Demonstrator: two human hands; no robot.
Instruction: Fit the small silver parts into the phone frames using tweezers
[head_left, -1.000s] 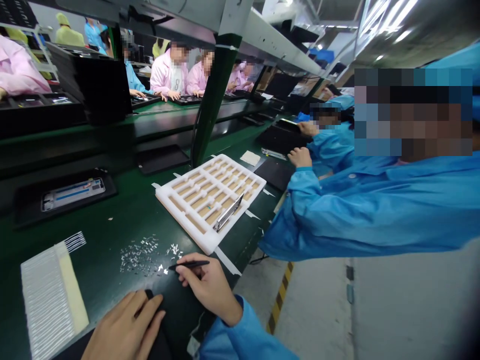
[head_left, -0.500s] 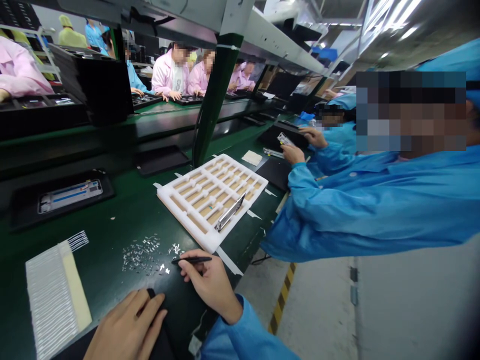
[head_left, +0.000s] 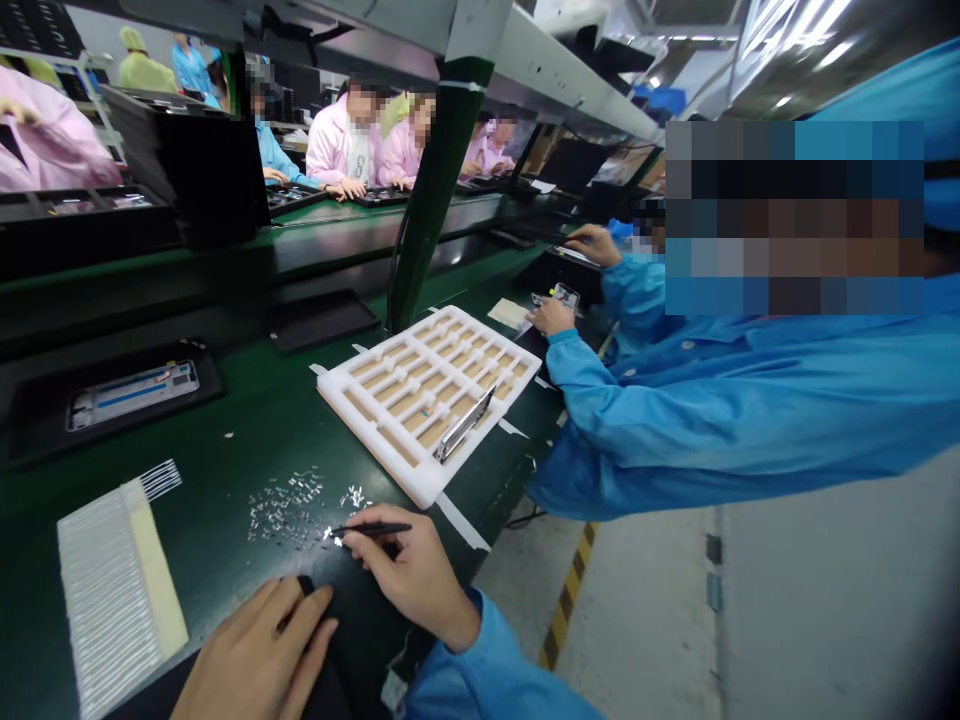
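My right hand (head_left: 409, 570) pinches slim black tweezers (head_left: 379, 529), held nearly level over the green bench. Their tip meets a small cluster of white pieces (head_left: 330, 536). Just beyond lie many tiny silvery parts (head_left: 285, 505), scattered loose. My left hand (head_left: 259, 645) lies with fingers stretched over a black tray (head_left: 330, 690) at the near edge; whatever is beneath the palm is hidden. To its left rests a card of thin whitish strips (head_left: 105, 590) with a pale yellow margin.
A white foam tray (head_left: 420, 490) with slots holds one slim metal-edged part (head_left: 465, 425). At left, a phone frame (head_left: 135, 395) lies on a black tray. A co-worker in a blue sleeve (head_left: 675, 420) handles parts at right. A green post (head_left: 431, 200) rises behind the foam tray.
My right hand has shifted slightly left, bringing the tweezers' tip onto the white pieces. My left hand has stayed put. The co-worker's hands have moved left, lowering a part toward the bench.
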